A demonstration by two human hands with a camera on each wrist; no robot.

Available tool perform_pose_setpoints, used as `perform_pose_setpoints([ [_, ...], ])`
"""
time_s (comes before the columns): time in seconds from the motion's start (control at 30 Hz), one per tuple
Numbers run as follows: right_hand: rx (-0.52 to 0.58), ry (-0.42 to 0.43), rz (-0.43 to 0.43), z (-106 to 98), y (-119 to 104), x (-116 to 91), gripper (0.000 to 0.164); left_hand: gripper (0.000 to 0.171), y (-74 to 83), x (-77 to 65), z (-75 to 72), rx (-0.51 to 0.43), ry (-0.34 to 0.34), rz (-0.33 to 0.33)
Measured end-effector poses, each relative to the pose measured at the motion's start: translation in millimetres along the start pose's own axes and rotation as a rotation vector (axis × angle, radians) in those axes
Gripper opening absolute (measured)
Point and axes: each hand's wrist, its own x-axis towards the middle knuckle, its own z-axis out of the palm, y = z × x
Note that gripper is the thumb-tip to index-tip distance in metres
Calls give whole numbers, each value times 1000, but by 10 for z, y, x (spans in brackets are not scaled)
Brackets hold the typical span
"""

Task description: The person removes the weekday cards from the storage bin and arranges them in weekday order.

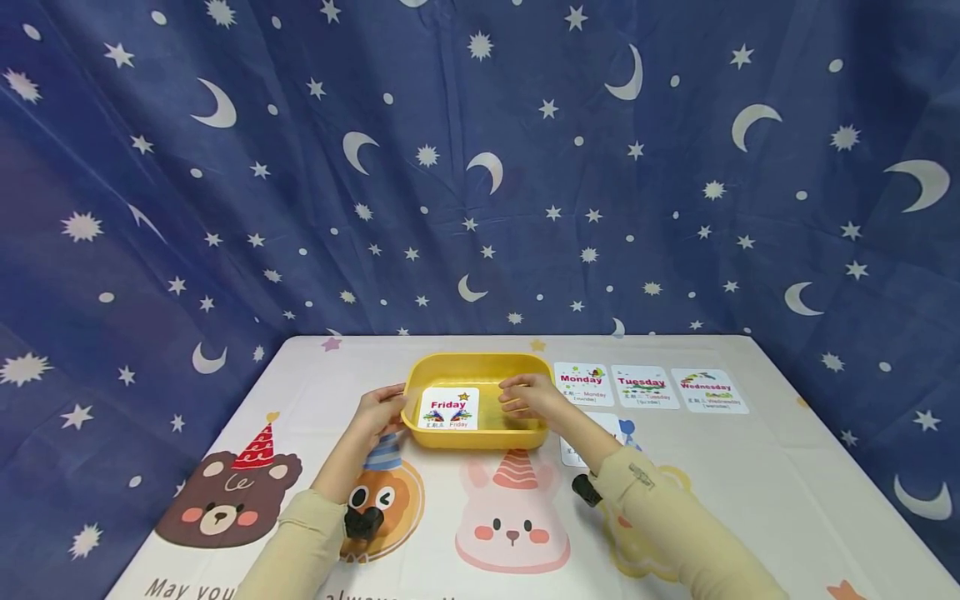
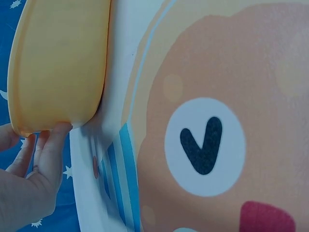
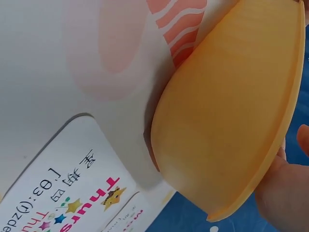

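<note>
A yellow plastic basin (image 1: 525, 442) sits toward the back of the table, with a white Friday card (image 1: 450, 410) lying in its left half. My left hand (image 1: 381, 410) grips the basin's left end, thumb at the rim and fingers against the outer wall, as the left wrist view also shows. My right hand (image 1: 531, 397) reaches over the right end, its loosely bent fingers over the basin's inside; no card shows in them. In the right wrist view, the basin's wall (image 3: 227, 111) hides much of that hand.
Right of the basin lie Monday (image 1: 582, 385), Tuesday (image 1: 645, 388) and Wednesday (image 1: 708, 392) cards in a row. A Thursday card (image 3: 67, 179) lies below Monday, partly under my right forearm in the head view. The tablecloth (image 1: 300, 383) has printed animals; a blue curtain (image 1: 480, 167) hangs behind.
</note>
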Motion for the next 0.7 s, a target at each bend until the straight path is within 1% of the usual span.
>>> perform_pose_setpoints([
  [0.13,-20,2,5,47,-2,44,33,43,-13,16,-1,2,2,0],
  [0.2,-32,-15,6,68,9,71,33,43,-18,20,-2,1,2,1],
  [0.3,-39,-38,33,106,32,116,34,43,-19,19,2,5,-1,2],
  [0.4,-21,-57,71,150,49,149,35,43,-15,15,3,2,-2,-1],
  [0.6,-6,-51,109,238,60,179,32,43,-17,7,0,3,-1,-4],
  [0.7,-3,-47,129,269,58,208,34,43,-16,16,0,3,0,-5],
])
